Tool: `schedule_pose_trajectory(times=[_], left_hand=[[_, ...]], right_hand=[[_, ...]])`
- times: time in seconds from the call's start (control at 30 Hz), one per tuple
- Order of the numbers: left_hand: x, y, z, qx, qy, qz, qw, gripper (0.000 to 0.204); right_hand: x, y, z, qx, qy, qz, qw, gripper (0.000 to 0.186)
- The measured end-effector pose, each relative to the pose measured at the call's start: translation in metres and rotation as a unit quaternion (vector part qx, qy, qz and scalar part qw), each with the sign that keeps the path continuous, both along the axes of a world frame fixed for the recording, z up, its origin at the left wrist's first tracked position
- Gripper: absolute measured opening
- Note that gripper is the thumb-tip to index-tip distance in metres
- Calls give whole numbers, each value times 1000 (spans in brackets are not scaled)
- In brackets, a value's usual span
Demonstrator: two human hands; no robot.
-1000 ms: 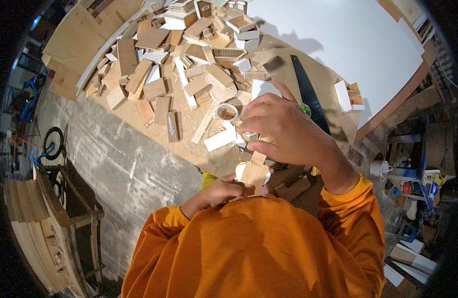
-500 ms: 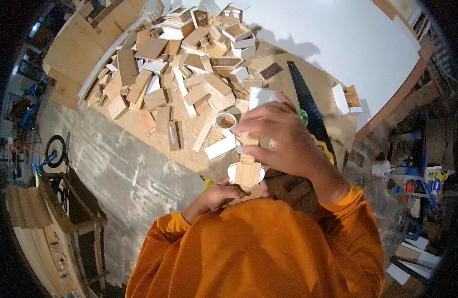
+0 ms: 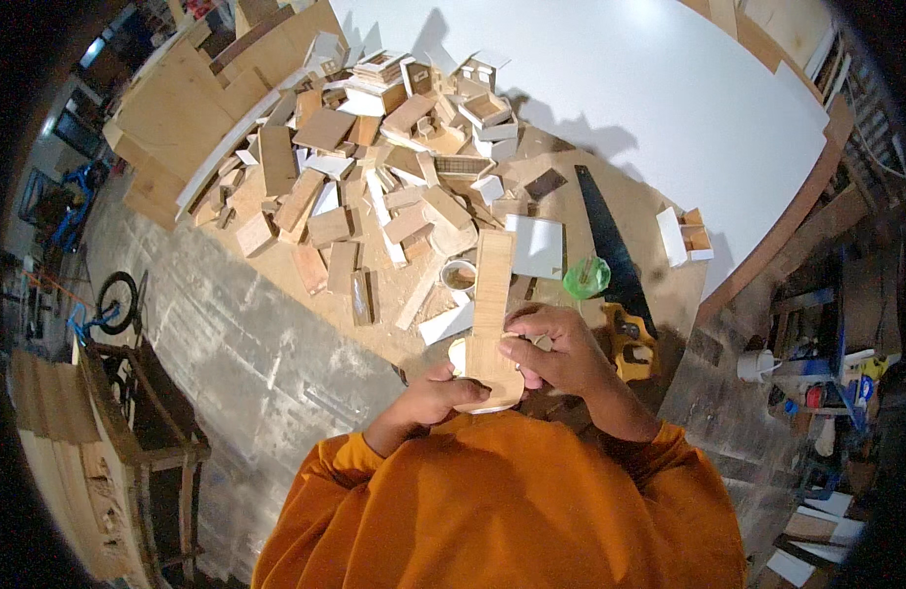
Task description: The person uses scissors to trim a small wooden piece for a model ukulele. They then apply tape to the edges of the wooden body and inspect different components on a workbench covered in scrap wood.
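I hold a light wooden piece [image 3: 490, 294] near my body: a long flat strip atop a wider lower section, with a white rounded edge [image 3: 459, 355] showing at its left. My left hand [image 3: 433, 401] grips its lower left, thumb across the face. My right hand [image 3: 561, 353] is closed at the right side of the joint, fingers pinching it; a small pale bit by those fingers is too small to make out. Just beyond lie a small white-rimmed round container [image 3: 459, 275], a white square board [image 3: 536, 245] and a green plastic container [image 3: 586, 278].
A pile of wood offcuts and small boxes [image 3: 325, 226] covers the bench's left half. A handsaw with yellow handle [image 3: 630, 344] lies right, near a small open box [image 3: 685, 236] and large white sheet [image 3: 708, 118]. A bicycle [image 3: 114, 304] and rack [image 3: 129, 422] stand left.
My right hand has dropped and closed on the right side of the wooden piece. The long strip now rises upright in view from it, and the green container and saw handle are uncovered.
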State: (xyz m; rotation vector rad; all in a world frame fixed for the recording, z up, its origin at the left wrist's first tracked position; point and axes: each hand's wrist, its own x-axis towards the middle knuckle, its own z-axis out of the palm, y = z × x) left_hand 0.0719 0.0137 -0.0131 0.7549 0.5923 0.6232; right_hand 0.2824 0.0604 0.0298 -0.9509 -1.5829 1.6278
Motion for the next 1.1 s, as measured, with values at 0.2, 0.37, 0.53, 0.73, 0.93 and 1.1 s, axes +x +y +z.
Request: schedule_pose_trajectory(times=[0.2, 0.37, 0.53, 0.73, 0.93, 1.1], left_hand=[[6, 1, 9, 31, 46, -4, 998, 47], [10, -4, 1, 58, 66, 3, 996, 40], [9, -2, -20, 89, 118, 5, 989, 36], [12, 5, 4, 162, 139, -6, 977, 42], [16, 12, 28, 462, 343, 167, 800, 69], [17, 22, 28, 530, 548, 238, 602, 78]], right_hand=[[-6, -1, 7, -45, 45, -19, 998, 18], [-10, -2, 0, 26, -11, -56, 998, 16], [-12, -4, -11, -49, 6, -87, 995, 16], [-7, 5, -11, -104, 91, 15, 990, 22], [-16, 5, -22, 71, 83, -76, 991, 48], [-26, -6, -8, 177, -56, -65, 980, 32]])
